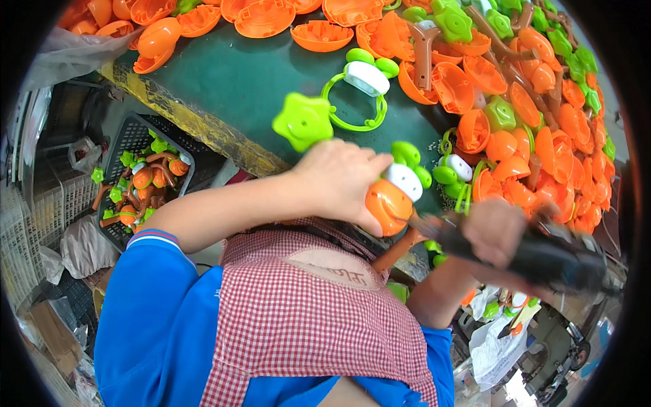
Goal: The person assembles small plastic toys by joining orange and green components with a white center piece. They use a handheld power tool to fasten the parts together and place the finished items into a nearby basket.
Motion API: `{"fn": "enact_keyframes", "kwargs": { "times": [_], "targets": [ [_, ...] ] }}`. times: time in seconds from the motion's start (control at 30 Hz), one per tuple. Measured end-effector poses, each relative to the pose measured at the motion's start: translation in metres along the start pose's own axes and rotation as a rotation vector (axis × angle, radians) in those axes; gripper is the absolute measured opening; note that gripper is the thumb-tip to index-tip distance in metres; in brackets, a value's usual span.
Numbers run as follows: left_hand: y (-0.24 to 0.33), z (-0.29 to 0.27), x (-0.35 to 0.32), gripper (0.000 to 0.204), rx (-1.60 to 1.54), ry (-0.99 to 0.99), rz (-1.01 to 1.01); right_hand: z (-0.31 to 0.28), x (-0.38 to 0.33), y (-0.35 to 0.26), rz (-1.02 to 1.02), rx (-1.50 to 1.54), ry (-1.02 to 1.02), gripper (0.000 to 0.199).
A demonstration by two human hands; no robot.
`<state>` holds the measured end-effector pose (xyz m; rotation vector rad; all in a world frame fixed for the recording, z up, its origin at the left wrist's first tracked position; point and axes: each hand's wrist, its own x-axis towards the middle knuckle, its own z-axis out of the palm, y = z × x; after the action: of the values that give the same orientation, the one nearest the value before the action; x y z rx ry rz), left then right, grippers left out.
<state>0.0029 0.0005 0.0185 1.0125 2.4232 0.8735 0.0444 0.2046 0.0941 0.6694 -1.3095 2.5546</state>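
My left hand (339, 178) is closed round a plastic toy (388, 207) with a glossy orange body, a white part and green knobs on top. A brown stick (395, 249) shows just below the toy, partly hidden. In my right hand (498, 230), blurred by motion, is a long black power screwdriver (553, 258); its tip points left at the toy's orange body, and contact is hard to make out. Beyond my left hand are a green star (303, 122) and a light green ring (385, 112) bearing a white piece (367, 78) with green knobs.
Orange half shells (453, 88), brown sticks (423, 57) and green stars (453, 20) are heaped across the green table (230, 64), far side and right. Its yellow-taped edge (196, 122) runs by my left arm. A dark basket (115, 230) of similar toys stands lower left.
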Motion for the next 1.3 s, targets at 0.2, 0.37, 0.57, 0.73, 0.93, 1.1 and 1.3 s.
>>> {"fn": "enact_keyframes", "kwargs": {
  "times": [0.2,0.37,0.57,0.73,0.93,1.1,1.3],
  "targets": [
    [-0.05,-0.068,-0.024,0.075,-0.448,0.146,-0.267,-0.026,-0.028,-0.082,-0.22,0.019,0.142,0.074],
    [-0.077,-0.074,-0.08,0.058,-1.04,0.28,-0.308,-0.042,-0.03,-0.032,-0.076,-0.106,0.204,0.095],
    [-0.112,-0.048,-0.203,0.057,-0.615,1.266,-0.195,-0.077,-0.043,-0.022,0.019,-0.187,0.237,0.08],
    [-0.183,0.012,-0.384,0.055,-0.393,2.246,-0.789,-0.085,-0.033,-0.009,-0.182,-0.323,0.479,0.067],
    [-0.324,0.106,-0.488,0.077,-0.355,1.495,-1.63,-0.085,-0.027,-0.01,-0.11,-0.426,0.496,0.064],
    [-0.207,-0.007,-0.268,0.044,0.31,1.161,-0.692,-0.12,-0.06,-0.043,0.053,-0.233,0.627,0.069],
    [-0.046,0.003,-0.074,0.03,0.173,0.414,0.435,-0.062,-0.079,-0.049,-0.067,-0.603,0.569,0.098]
  ]
}}
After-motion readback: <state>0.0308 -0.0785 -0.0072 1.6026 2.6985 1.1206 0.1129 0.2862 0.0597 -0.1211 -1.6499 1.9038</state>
